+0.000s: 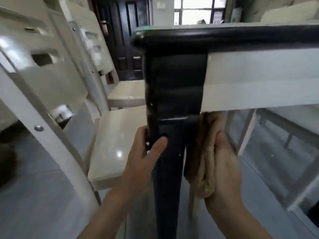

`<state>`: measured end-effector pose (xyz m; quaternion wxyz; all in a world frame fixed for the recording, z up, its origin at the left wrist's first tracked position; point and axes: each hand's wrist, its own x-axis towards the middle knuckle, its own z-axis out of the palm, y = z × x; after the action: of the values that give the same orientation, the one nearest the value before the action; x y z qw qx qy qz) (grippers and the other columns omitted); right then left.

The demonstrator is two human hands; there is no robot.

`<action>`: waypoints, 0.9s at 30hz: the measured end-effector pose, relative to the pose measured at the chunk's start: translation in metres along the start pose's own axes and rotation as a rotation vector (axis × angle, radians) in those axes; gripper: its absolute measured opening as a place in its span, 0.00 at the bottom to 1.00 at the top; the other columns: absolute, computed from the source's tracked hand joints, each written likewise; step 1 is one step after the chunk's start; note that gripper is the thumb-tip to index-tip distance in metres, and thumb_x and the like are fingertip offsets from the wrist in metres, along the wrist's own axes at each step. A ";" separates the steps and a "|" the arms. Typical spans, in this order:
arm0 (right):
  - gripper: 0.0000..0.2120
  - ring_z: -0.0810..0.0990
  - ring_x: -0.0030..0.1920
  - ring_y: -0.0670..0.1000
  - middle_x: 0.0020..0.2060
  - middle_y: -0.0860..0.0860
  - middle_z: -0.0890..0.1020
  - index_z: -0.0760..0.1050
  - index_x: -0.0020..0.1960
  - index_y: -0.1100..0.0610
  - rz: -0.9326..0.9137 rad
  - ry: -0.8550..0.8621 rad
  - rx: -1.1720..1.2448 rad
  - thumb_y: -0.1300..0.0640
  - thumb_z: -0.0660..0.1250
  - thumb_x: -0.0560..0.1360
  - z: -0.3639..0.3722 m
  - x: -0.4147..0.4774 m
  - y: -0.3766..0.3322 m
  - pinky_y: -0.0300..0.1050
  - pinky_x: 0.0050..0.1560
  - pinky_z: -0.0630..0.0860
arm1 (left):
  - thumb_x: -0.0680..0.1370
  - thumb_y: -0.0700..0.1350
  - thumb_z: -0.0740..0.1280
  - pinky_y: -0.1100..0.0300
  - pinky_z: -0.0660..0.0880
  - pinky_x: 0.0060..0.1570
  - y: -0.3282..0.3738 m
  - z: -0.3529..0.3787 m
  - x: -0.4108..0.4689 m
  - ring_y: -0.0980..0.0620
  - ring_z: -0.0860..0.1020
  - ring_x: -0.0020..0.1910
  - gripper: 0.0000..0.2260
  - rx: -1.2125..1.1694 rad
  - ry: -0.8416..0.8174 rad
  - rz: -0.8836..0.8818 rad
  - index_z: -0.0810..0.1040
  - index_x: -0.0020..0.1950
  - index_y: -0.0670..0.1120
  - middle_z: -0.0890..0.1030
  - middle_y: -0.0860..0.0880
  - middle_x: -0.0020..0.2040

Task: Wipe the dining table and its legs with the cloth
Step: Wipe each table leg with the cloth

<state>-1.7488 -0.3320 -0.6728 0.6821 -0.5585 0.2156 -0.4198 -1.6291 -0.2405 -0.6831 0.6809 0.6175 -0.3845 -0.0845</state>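
Both bare forearms reach up from the near edge, left (107, 209) and right (236, 219). The left hand (145, 159) grips the black wooden table leg (172, 104), its thumb (159, 144) across the near face and its fingers curled round the left side. The right hand (222, 169) holds the bunched tan terry cloth (207, 163) against the leg's right side, thumb upward; its fingers are hidden behind the cloth.
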 end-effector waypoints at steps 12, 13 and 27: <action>0.26 0.64 0.68 0.30 0.64 0.20 0.63 0.48 0.71 0.29 -0.610 -0.099 -0.201 0.51 0.54 0.81 0.032 -0.014 0.091 0.21 0.62 0.61 | 0.72 0.55 0.63 0.73 0.74 0.46 -0.014 -0.011 -0.004 0.59 0.79 0.54 0.22 -0.161 -0.139 0.093 0.73 0.61 0.44 0.80 0.49 0.57; 0.25 0.65 0.68 0.31 0.66 0.25 0.66 0.49 0.73 0.33 -0.628 -0.092 -0.184 0.51 0.54 0.81 0.035 -0.005 0.079 0.24 0.63 0.63 | 0.74 0.54 0.63 0.72 0.74 0.46 -0.014 -0.012 -0.003 0.58 0.79 0.54 0.21 -0.161 -0.134 0.099 0.73 0.61 0.43 0.81 0.47 0.57; 0.23 0.72 0.63 0.34 0.62 0.34 0.73 0.57 0.66 0.32 -0.634 -0.054 -0.269 0.58 0.55 0.82 0.033 -0.011 0.084 0.27 0.60 0.68 | 0.74 0.50 0.65 0.69 0.75 0.47 -0.015 -0.011 0.003 0.59 0.78 0.50 0.19 -0.222 -0.125 0.098 0.72 0.59 0.40 0.79 0.44 0.54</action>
<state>-1.7020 -0.3024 -0.7449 0.4436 -0.6935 0.0669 -0.5638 -1.6153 -0.2372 -0.6947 0.7230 0.5124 -0.4443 -0.1314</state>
